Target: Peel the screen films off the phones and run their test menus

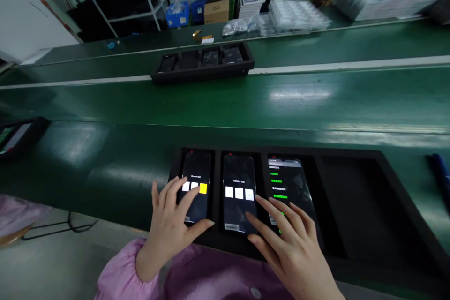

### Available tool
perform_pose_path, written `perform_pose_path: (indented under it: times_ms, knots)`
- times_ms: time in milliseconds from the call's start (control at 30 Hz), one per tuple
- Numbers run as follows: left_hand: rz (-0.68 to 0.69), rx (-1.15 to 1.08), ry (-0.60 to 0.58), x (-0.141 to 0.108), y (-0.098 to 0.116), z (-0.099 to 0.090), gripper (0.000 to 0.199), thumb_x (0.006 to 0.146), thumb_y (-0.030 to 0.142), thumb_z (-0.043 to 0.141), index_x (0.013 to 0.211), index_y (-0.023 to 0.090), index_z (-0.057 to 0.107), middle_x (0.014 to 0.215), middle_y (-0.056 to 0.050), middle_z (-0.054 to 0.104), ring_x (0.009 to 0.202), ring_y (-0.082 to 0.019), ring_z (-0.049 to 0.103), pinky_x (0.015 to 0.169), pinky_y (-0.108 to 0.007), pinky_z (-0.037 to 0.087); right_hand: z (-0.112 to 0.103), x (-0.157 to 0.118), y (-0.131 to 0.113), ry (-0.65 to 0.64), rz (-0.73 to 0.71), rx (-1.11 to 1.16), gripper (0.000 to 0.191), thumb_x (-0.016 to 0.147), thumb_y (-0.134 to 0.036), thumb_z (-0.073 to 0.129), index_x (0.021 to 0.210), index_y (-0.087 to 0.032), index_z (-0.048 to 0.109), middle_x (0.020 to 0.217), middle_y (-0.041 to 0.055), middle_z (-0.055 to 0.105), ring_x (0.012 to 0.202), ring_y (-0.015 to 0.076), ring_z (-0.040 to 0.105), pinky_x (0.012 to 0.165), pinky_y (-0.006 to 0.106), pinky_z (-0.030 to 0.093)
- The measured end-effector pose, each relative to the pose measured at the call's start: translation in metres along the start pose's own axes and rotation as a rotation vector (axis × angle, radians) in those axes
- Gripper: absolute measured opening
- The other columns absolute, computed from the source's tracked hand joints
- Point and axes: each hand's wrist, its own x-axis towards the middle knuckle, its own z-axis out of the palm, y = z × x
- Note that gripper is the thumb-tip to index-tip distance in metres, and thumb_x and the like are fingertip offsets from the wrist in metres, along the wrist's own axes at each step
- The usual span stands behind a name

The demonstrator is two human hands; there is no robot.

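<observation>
A black foam tray in front of me holds three phones in its slots. Over the left phone lies my left hand, fingers spread, the index fingertip at a yellow square on its "Vibrator test" screen. The middle phone shows the same title with three white squares. My right hand is spread between the middle phone and the right phone, a fingertip by the middle phone's rightmost square. Green and white text lines fill the right phone's screen, its lower part covered by my fingers. Neither hand grips anything.
A second black tray with several devices sits across the belt. At the left edge is another tray with a lit screen. A blue object lies far right. Plastic trays, a carton and blue bins stand behind.
</observation>
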Motion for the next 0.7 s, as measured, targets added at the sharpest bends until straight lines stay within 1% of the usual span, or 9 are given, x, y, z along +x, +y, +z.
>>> perform_pose_path:
  times_ms: [67,133,267,400,600,700]
  knots:
    - [-0.065,-0.060,0.111,-0.005,0.000,0.003,0.065,0.098,0.070,0.055,0.135,0.017,0.058,0.135,-0.019,0.059,0.134,-0.035,0.054,0.128,-0.065,0.020,0.001,0.000,0.000,0.008,-0.001,-0.003,0.034,0.112,-0.041,0.049,0.110,-0.025,0.078,0.131,0.0091,0.074,0.123,0.0274,0.062,0.106,0.048,0.040]
    - [-0.093,-0.084,0.161,-0.009,-0.001,0.006,0.067,0.097,0.071,0.056,0.133,0.015,0.056,0.132,-0.019,0.061,0.131,-0.034,0.056,0.128,-0.063,0.023,0.002,0.000,0.000,0.012,0.004,-0.004,0.033,0.112,-0.040,0.048,0.110,-0.025,0.078,0.131,0.0091,0.074,0.123,0.0275,0.062,0.107,0.048,0.039]
    - [-0.093,-0.073,0.150,-0.012,-0.002,0.007,0.070,0.094,0.074,0.059,0.134,0.017,0.055,0.133,-0.018,0.063,0.130,-0.034,0.058,0.128,-0.062,0.024,0.001,0.000,0.001,0.002,-0.002,0.000,0.032,0.112,-0.039,0.049,0.112,-0.026,0.078,0.132,0.0093,0.074,0.124,0.0275,0.061,0.106,0.048,0.039]
    - [-0.105,-0.089,0.149,-0.012,-0.002,0.007,0.072,0.092,0.077,0.059,0.134,0.018,0.055,0.133,-0.017,0.064,0.130,-0.034,0.059,0.127,-0.062,0.026,0.000,0.001,0.002,-0.007,-0.014,-0.005,0.031,0.111,-0.040,0.050,0.110,-0.026,0.078,0.131,0.0087,0.074,0.123,0.0270,0.062,0.105,0.047,0.040]
    - [-0.114,-0.119,0.155,-0.010,-0.003,0.006,0.068,0.092,0.071,0.065,0.133,0.017,0.055,0.126,-0.015,0.065,0.130,-0.033,0.059,0.128,-0.060,0.026,0.000,0.001,0.002,0.006,-0.006,-0.001,0.030,0.111,-0.039,0.050,0.110,-0.026,0.077,0.132,0.0083,0.074,0.120,0.0276,0.064,0.104,0.048,0.041]
    - [-0.146,-0.109,0.152,-0.016,-0.008,0.003,0.068,0.092,0.071,0.065,0.135,0.018,0.056,0.127,-0.014,0.066,0.130,-0.033,0.059,0.128,-0.060,0.026,0.000,0.001,0.004,-0.003,-0.017,0.003,0.030,0.111,-0.040,0.051,0.111,-0.027,0.077,0.132,0.0081,0.074,0.119,0.0278,0.065,0.104,0.048,0.041]
